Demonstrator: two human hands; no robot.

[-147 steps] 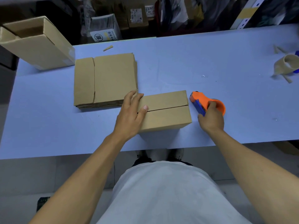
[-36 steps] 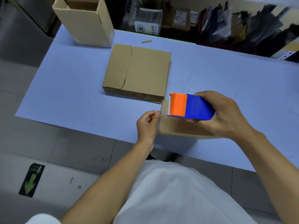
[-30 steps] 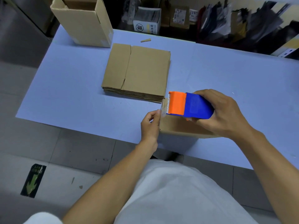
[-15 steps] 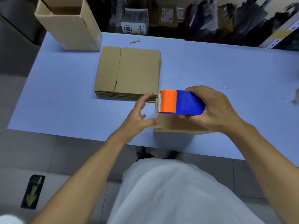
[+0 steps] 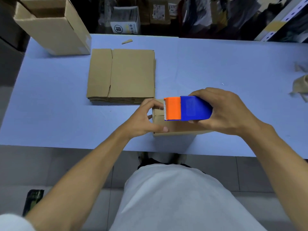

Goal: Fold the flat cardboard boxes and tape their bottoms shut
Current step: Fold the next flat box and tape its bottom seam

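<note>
A small folded cardboard box [image 5: 176, 130] stands bottom-up near the front edge of the blue table [image 5: 50, 114]. My right hand [image 5: 228, 112] grips an orange and blue tape dispenser [image 5: 186, 108] just above the box's top, its toothed orange end pointing left. My left hand [image 5: 143, 120] grips the box's left end, thumb on the near top edge and fingers curled over the far corner beside the dispenser's teeth. A stack of flat cardboard boxes [image 5: 121, 75] lies just behind.
A finished open box [image 5: 55, 29] lies on its side at the table's back left corner. A cardboard scrap [image 5: 127, 41] lies near the back edge. Used tape scraps [image 5: 300, 85] sit at the right edge. Shelves with boxes [image 5: 125, 20] stand behind the table.
My left hand has moved from pinching at the box's left end to gripping the left end from above. The dispenser stays over the box in my right hand.
</note>
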